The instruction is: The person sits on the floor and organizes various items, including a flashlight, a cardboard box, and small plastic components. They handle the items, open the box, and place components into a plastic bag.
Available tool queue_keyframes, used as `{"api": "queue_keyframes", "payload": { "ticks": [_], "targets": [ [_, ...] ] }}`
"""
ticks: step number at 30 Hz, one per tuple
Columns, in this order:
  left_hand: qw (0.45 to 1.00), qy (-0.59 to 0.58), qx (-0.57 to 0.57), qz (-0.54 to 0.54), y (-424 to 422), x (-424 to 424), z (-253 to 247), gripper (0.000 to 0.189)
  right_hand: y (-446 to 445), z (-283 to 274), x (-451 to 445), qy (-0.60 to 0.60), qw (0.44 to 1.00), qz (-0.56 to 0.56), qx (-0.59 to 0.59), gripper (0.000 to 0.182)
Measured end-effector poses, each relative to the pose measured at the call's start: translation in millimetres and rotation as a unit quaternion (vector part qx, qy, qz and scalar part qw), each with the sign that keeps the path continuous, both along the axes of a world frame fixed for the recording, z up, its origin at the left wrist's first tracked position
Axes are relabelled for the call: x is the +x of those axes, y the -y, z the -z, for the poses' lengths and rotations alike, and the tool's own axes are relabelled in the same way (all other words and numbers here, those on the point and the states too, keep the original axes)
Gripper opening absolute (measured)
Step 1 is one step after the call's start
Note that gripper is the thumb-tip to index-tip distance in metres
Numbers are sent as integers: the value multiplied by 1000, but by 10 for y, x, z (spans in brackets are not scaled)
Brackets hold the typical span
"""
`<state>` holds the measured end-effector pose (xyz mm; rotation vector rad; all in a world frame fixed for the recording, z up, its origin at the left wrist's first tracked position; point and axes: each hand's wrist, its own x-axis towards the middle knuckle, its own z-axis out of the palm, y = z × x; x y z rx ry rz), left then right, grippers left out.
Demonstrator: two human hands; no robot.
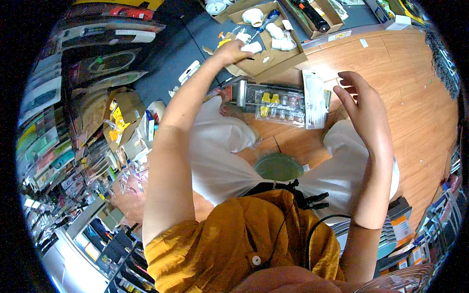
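Note:
My left hand point(234, 53) reaches into a cardboard box point(273, 69), its fingers at a small white fitting point(252, 48); whether it grips the fitting cannot be told. Around it in the box lie a white lamp holder point(253, 17), a blue-handled screwdriver point(269, 19) and white plastic fittings point(281, 42). My right hand point(353, 91) hangs over the wooden floor with fingers apart and nothing between them. Beside it lies a clear plastic package with a white item point(314, 99). Left of that is a clear pack point(281, 104) with yellow pieces.
A second cardboard box point(331, 23) with a black cylindrical item stands at the top. Shelves of packaged goods point(47, 146) line the left side. A cardboard box point(126, 106) with yellow packets is near my left arm. A green round seat point(279, 166) shows between my legs.

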<state>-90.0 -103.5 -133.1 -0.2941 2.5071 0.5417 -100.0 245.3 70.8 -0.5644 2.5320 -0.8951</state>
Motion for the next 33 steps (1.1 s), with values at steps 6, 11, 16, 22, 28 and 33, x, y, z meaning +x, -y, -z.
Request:
{"api": "queue_keyframes", "payload": {
  "ticks": [6, 11, 16, 22, 28, 33],
  "targets": [
    [996, -77, 26, -27, -152, 139, 119, 53, -34, 31, -9, -8, 1000, -6, -6, 28],
    [965, -231, -36, -121, -23, -189, 225, 52, -30, -21, -21, -6, 1000, -8, -10, 28],
    [955, -185, -41, -226, -159, -630, 270, 58, -30, -42, -25, -2, 1000, -2, -14, 27],
    [875, -85, 129, -460, -212, -894, 479, 55, -42, -29, -55, 19, 1000, 1, 11, 29],
    [784, -113, 303, -530, -102, -827, 582, 44, -57, -32, -72, 6, 1000, -7, 19, 28],
    [746, -121, 488, -436, 69, -539, 253, 45, -55, 15, -60, -23, 1000, -14, -6, 27]
  ]
}}
